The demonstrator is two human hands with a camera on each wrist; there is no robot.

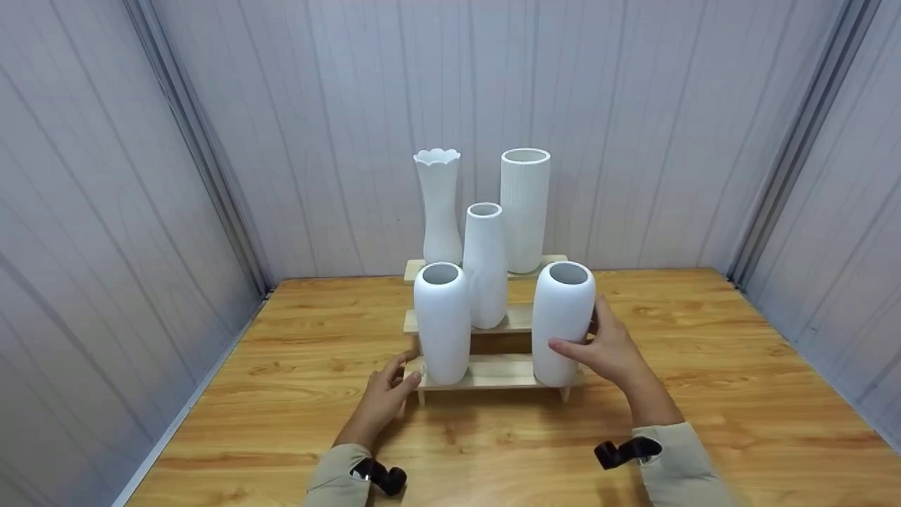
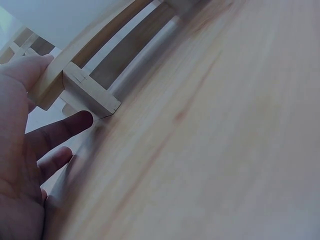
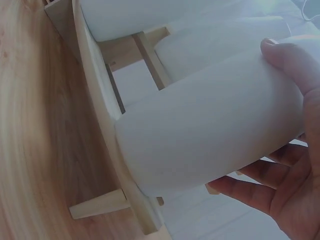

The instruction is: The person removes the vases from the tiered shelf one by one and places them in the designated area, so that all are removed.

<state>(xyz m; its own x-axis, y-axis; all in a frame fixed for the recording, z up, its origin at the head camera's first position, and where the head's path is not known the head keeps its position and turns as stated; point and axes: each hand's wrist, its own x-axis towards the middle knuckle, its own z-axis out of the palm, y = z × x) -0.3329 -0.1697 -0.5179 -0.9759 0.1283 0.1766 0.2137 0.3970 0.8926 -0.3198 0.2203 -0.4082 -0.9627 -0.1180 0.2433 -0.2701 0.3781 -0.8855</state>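
Observation:
A three-step wooden stand (image 1: 496,372) bears several white vases. My right hand (image 1: 612,352) grips the smooth white vase (image 1: 559,320) at the right end of the bottom step, thumb across its front and fingers round its far side. In the right wrist view, this vase (image 3: 210,120) has its base at the step. My left hand (image 1: 383,400) holds the left end of the bottom step, close to another smooth white vase (image 1: 442,331). In the left wrist view, the thumb lies on the step's end (image 2: 47,87), with fingers below and beside it.
On the middle step stands a slimmer white vase (image 1: 486,274). The top step carries a scallop-rimmed vase (image 1: 441,211) at left and a ribbed cylindrical vase (image 1: 525,211) at right. The stand rests on a wood-grain table (image 1: 281,408) enclosed by pale walls (image 1: 338,105).

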